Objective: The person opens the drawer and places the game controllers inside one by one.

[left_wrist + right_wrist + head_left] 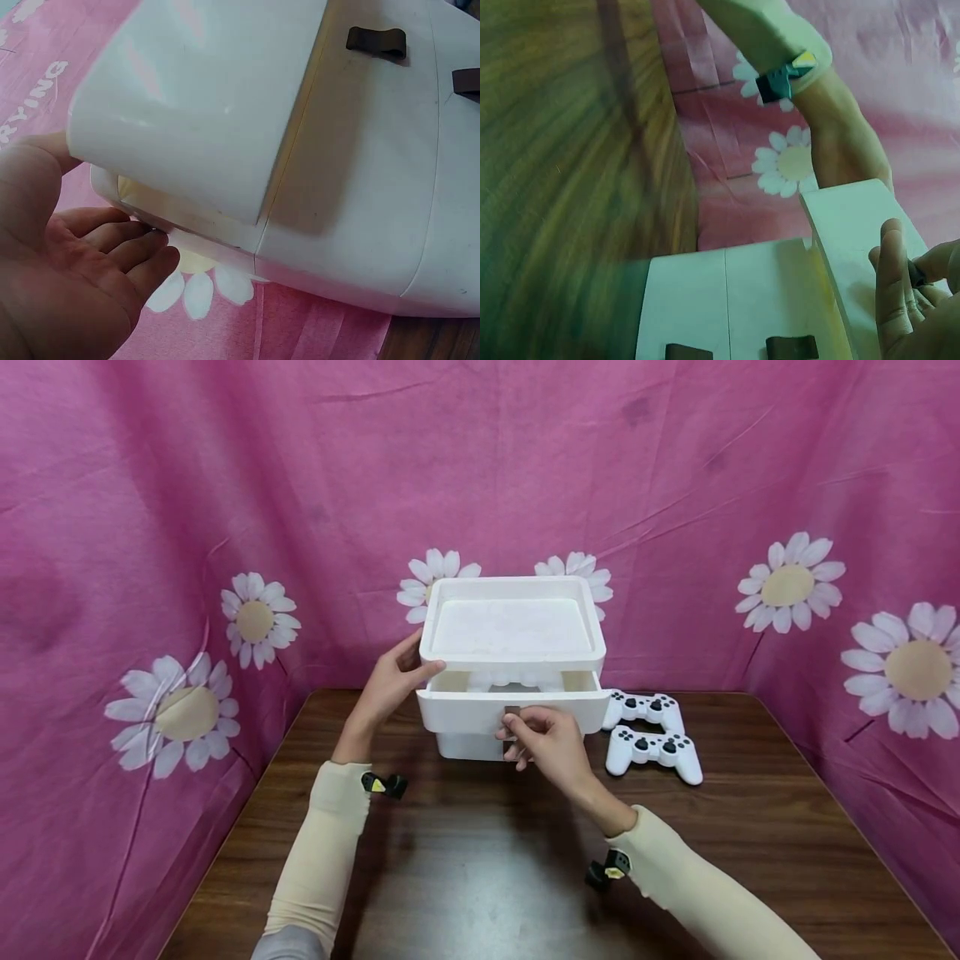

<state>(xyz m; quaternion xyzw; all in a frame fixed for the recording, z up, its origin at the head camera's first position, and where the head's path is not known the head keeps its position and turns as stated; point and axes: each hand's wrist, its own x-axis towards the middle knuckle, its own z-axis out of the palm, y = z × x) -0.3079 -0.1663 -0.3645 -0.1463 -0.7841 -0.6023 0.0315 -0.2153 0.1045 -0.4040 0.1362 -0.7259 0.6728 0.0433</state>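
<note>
A white drawer unit with a tray-like top stands on the table. Its top drawer is partly pulled out, and white rounded shapes show inside. My right hand pinches the dark pull tab on that drawer's front between thumb and fingers. My left hand rests against the unit's left side, its thumb near the front corner of the top. In the left wrist view, the fingers of this hand lie relaxed along the side. Two lower brown tabs show on the drawer fronts below.
Two white game controllers lie to the right of the unit, one behind the other. The brown wooden table reaches to a pink curtain with daisies at the back and sides.
</note>
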